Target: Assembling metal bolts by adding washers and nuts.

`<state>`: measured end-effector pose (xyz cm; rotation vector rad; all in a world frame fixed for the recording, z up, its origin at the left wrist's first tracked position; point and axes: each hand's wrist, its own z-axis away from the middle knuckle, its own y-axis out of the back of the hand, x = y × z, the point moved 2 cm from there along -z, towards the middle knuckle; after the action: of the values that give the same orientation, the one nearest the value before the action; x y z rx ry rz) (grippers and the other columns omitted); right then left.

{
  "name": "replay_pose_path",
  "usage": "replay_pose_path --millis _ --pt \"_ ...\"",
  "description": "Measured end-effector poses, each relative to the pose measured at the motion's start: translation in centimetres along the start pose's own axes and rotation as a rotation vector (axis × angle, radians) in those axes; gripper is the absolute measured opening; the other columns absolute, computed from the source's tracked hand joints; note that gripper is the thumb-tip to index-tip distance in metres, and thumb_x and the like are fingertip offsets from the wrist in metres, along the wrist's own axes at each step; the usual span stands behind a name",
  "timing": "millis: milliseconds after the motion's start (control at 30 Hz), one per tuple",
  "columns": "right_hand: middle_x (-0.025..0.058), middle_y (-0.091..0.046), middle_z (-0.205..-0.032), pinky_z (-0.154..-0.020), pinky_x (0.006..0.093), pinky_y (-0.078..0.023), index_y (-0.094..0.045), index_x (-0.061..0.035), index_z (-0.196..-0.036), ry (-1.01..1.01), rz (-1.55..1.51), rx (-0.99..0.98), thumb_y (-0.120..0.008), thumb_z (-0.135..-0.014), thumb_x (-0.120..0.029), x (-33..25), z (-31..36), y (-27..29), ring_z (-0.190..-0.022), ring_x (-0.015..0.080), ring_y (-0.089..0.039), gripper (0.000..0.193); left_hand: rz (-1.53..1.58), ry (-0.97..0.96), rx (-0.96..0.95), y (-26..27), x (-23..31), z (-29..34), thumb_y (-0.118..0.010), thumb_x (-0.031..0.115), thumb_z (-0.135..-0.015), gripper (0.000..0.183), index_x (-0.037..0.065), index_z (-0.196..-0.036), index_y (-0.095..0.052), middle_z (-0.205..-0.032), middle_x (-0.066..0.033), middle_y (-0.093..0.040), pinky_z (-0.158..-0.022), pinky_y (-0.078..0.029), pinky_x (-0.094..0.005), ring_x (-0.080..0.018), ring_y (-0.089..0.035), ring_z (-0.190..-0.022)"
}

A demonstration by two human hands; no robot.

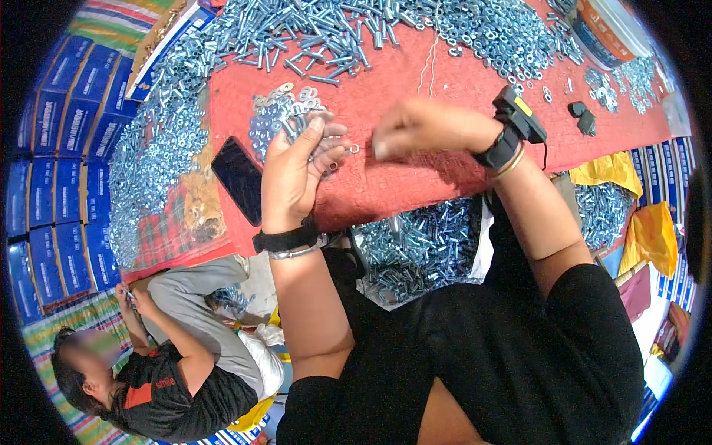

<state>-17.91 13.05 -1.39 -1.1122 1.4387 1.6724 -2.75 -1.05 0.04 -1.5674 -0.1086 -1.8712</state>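
Note:
My left hand (297,174) is raised over the red table cloth (415,178), curled around several silver bolts and washers (332,152) that stick out past its fingers. My right hand (423,127) hovers just to the right of them, fingers pinched together near a small washer; what it grips is blurred. A black band with a small device (519,119) sits on my right wrist, and a black strap and a bangle are on my left wrist.
A black phone (239,178) lies left of my hand. Heaps of bolts (311,30), washers (504,30) and nuts (152,156) cover the table. A bag of bolts (415,248) sits in my lap. Blue boxes (59,163) are stacked left. Another person (170,363) sits lower left.

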Motion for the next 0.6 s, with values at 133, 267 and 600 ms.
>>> replay_pose_path --millis 133,267,600 --pt "0.0111 -0.065 -0.073 -0.062 0.0303 -0.047 -0.066 0.0010 -0.088 -0.211 0.334 0.587 -0.064 -0.081 -0.016 2.9 1.8 4.2 -0.067 0.0165 -0.061 0.018 0.052 0.007 -0.018 0.1 0.0 -0.3 -0.055 0.018 -0.092 0.025 -0.004 -0.105 -0.052 -0.090 -0.0157 -0.064 -0.068 -0.057 -0.0269 -0.0220 -0.066 -0.078" --pt "0.0124 -0.066 -0.076 -0.062 0.0324 -0.048 -0.067 -0.0004 -0.087 -0.276 0.391 0.584 -0.066 -0.077 -0.015 2.7 2.1 3.9 -0.066 0.0220 -0.063 0.017 0.117 0.000 -0.067 0.3 -0.3 -0.4 -0.053 0.012 -0.092 0.024 -0.006 -0.108 -0.051 -0.095 -0.0184 -0.062 -0.074 -0.057 -0.0304 -0.0252 -0.065 -0.085" --pt "0.0132 -0.067 -0.078 -0.067 0.0355 -0.050 -0.069 -0.0036 -0.080 -0.295 0.636 0.563 -0.067 -0.070 -0.014 4.1 2.7 3.7 -0.073 0.0279 -0.064 0.014 0.078 0.030 -0.087 -0.7 -0.4 -0.3 -0.050 0.009 -0.093 0.025 -0.007 -0.112 -0.047 -0.102 -0.0217 -0.060 -0.077 -0.057 -0.0318 -0.0282 -0.064 -0.090"
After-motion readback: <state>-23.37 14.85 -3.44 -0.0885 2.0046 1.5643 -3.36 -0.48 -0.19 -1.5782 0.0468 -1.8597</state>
